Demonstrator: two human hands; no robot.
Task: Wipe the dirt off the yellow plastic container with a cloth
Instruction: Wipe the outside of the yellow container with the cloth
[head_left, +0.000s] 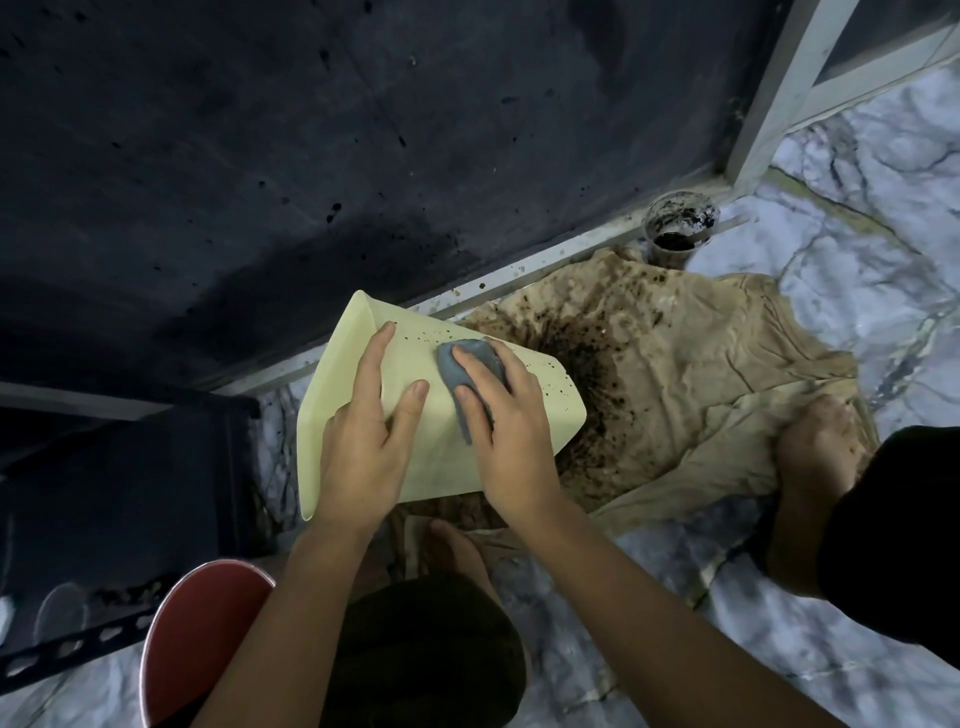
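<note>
A pale yellow plastic container (550, 410) lies tilted on its side in the middle of the view, its open rim toward the lower left. Small dark specks dot its upper side near the far end. My left hand (363, 447) grips the container's side and steadies it. My right hand (506, 421) presses a bunched grey cloth (467, 364) flat against the container's upper side, just right of my left fingers. The cloth is partly hidden under my fingers.
A beige sheet (701, 374) stained with dark dirt covers the marble floor (857, 260) under the container. A dirty cup (675, 228) stands by the dark wall's base. A red stool (202, 634) and a black rack (130, 493) are at lower left. My bare feet rest on the sheet.
</note>
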